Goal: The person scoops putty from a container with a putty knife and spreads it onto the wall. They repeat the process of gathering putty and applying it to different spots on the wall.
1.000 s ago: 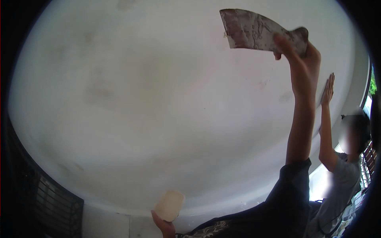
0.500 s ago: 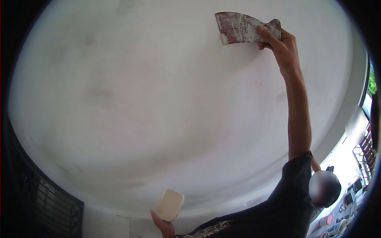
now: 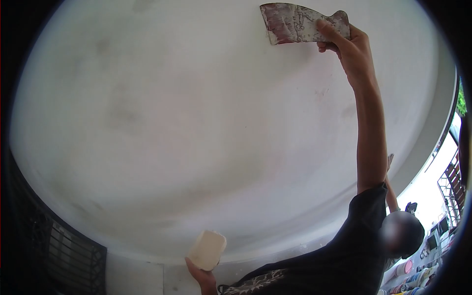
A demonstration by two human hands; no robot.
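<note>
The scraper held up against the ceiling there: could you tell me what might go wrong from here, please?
The right hand holds the smeared scraper at full arm's reach, by its narrow end only; the grip could slip and drop it. Another person stands close beside and below, so falling filler or the blade might hit them. The left hand holds a pale block low, outside the gaze, and could knock something.

Left hand (image 3: pixel 202 276) cut off at bottom edge; scraper (image 3: pixel 300 23) handle hidden under right hand (image 3: pixel 351 49); co-worker (image 3: pixel 400 236) mostly hidden behind sleeve (image 3: pixel 359 246).
</note>
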